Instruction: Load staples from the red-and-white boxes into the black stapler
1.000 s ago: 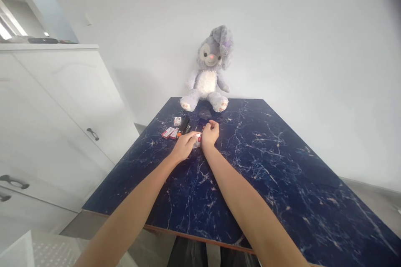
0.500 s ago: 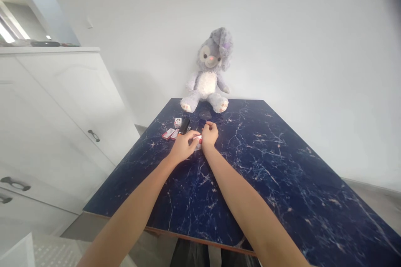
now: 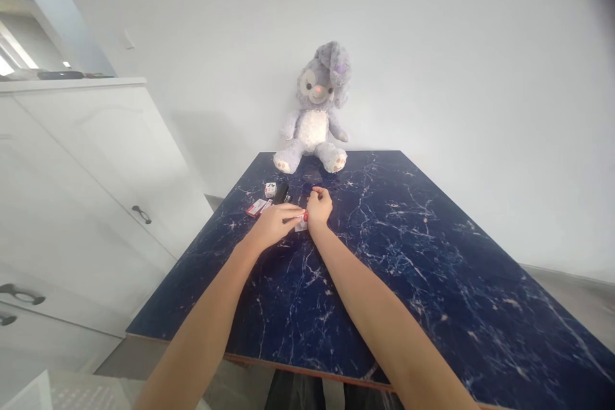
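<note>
A small white packet with red print point(image 3: 301, 225) lies between my two hands near the middle of the table. The fingertips and thumb of my left hand point(image 3: 275, 225) are pinched together on its upper left edge. Close against its right side is my right hand point(image 3: 319, 210), fingers curled inward; what they hold, if anything, is hidden behind the hand. Just beyond my left hand lie a black stapler-like object point(image 3: 281, 192), flat red-and-white boxes point(image 3: 256, 207) and a small white box with dark print point(image 3: 270, 189).
A grey plush toy point(image 3: 314, 122) sits at the far end of the dark blue marbled table point(image 3: 408, 256), against the white wall. To the left stands a white cabinet point(image 3: 86, 192) with dark handles. A dark, flat item point(image 3: 312, 177) lies between the toy's feet.
My left hand has shifted slightly left, its fingers now straighter over the packet's top edge. My right hand stays beside the packet. The view has turned a little.
</note>
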Motion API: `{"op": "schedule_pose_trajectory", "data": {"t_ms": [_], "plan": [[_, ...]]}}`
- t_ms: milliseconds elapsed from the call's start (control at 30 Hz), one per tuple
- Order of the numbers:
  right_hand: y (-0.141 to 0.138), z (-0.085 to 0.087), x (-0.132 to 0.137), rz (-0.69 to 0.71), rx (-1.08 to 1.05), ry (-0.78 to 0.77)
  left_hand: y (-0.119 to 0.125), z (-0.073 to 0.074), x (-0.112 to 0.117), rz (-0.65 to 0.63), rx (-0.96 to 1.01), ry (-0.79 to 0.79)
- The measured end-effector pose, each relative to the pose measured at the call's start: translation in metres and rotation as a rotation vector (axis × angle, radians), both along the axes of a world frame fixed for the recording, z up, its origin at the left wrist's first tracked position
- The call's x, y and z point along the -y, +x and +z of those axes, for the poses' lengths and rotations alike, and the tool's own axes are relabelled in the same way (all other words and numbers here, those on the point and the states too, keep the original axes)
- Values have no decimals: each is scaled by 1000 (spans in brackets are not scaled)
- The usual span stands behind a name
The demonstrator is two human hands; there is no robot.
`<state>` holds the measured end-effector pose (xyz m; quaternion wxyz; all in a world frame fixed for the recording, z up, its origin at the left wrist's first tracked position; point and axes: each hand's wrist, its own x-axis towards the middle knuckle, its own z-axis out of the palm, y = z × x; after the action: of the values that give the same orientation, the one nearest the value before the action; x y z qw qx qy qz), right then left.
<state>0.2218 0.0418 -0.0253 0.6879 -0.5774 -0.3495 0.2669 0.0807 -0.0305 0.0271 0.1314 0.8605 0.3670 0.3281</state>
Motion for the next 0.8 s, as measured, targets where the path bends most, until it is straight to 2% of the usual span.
{"op": "schedule_pose_trajectory", "data": {"t_ms": [100, 200, 267, 333, 400, 433, 500, 567, 800], "plan": [[-1, 0, 2, 7, -11, 3, 2, 0, 2, 29, 41, -8], [-2, 0, 4, 7, -49, 30, -2, 0, -1, 208, 235, 37], [-2, 1, 5, 12, -68, 46, -13, 1, -6, 437, 415, 115], [-3, 1, 6, 26, -73, 48, -30, 1, -13, 725, 515, 173], [-4, 1, 6, 49, -64, 44, -47, -1, -20, 983, 428, 93], [-5, 1, 6, 63, -58, 46, -54, -3, -23, 1065, 318, 10], [-6, -1, 5, 88, -48, 58, -64, -8, -28, 1144, 96, -108], [-6, -2, 5, 106, -49, 71, -69, -13, -31, 1183, 0, -114], [-9, -1, 7, 167, -55, 98, -83, -22, -39, 1331, 166, -149]]}}
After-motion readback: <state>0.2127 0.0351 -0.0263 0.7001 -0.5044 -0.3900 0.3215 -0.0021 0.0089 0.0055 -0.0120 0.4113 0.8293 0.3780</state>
